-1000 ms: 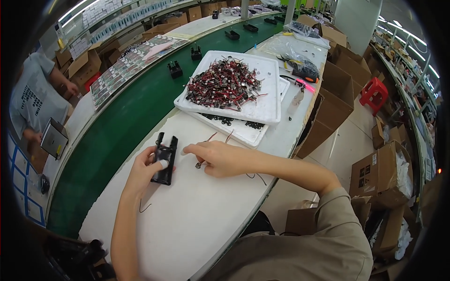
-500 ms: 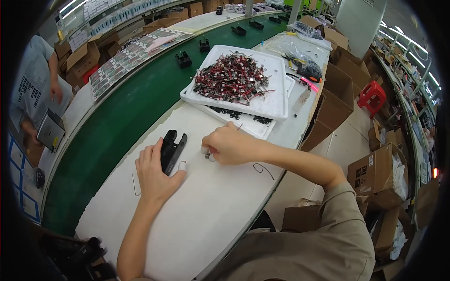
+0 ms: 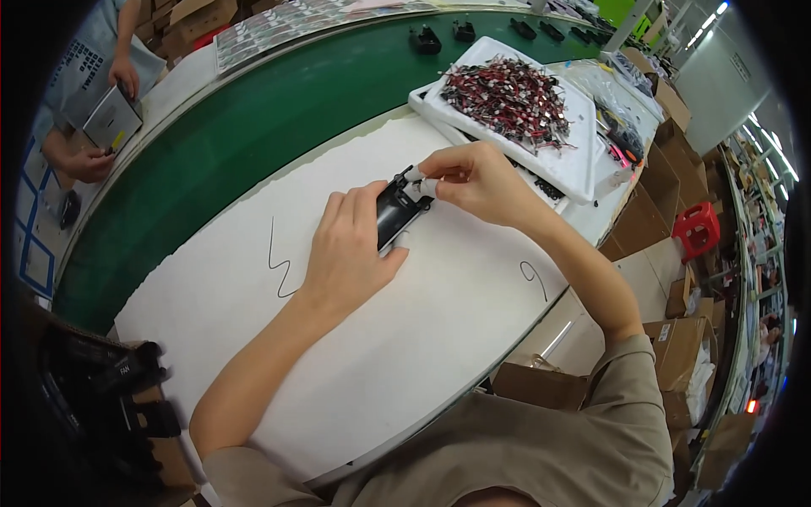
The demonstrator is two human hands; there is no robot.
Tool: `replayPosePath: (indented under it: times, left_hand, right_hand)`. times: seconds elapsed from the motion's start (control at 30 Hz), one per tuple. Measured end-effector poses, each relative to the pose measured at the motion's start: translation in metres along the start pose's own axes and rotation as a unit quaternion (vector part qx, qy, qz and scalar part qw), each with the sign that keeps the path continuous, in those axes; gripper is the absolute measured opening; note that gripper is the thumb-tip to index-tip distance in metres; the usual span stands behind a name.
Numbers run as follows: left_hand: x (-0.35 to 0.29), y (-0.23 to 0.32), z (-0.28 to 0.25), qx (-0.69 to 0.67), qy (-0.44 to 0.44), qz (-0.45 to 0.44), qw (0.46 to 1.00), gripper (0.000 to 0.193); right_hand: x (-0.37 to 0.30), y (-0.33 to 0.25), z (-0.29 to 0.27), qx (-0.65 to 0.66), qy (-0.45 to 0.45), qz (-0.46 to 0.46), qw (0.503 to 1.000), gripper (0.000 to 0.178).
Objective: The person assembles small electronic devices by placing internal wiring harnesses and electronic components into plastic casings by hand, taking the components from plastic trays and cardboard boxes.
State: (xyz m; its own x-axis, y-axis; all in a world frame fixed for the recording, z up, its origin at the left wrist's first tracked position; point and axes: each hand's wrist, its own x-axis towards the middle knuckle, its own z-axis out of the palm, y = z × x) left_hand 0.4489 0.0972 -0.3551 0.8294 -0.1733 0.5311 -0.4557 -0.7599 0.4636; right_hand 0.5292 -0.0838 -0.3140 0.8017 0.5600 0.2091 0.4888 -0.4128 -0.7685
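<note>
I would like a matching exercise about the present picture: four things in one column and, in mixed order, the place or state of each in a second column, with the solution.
Things
1. Left hand
2. Right hand
3. White foam tray
4. Red stool

Place or state
A. Stands on the floor at the picture's right
B. Has its fingertips at the upper end of the black housing
C. Bears a heap of small red-and-black wired parts
D. Grips the body of the black housing

Right pairs: 1-D, 2-B, 3-C, 4-A
</note>
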Motion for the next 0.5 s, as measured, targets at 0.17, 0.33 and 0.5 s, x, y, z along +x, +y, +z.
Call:
replayPosePath:
  times: [0.17, 0.33, 0.5]
  left_hand:
    - [-0.001, -0.003, 0.001, 0.018, -0.005, 0.000, 1.000, 0.050]
    - [-0.001, 0.004, -0.002, 0.057, -0.004, 0.007, 0.998, 0.056]
    - [-0.004, 0.004, 0.000, 0.033, -0.013, 0.002, 0.999, 0.058]
  right_hand:
    - [0.004, 0.008, 0.002, 0.037, -0.033, 0.048, 0.998, 0.021]
    - [0.005, 0.006, 0.004, 0.042, -0.029, 0.056, 0.997, 0.020]
    - [0.009, -0.011, 0.008, -0.035, -0.046, 0.058, 0.997, 0.024]
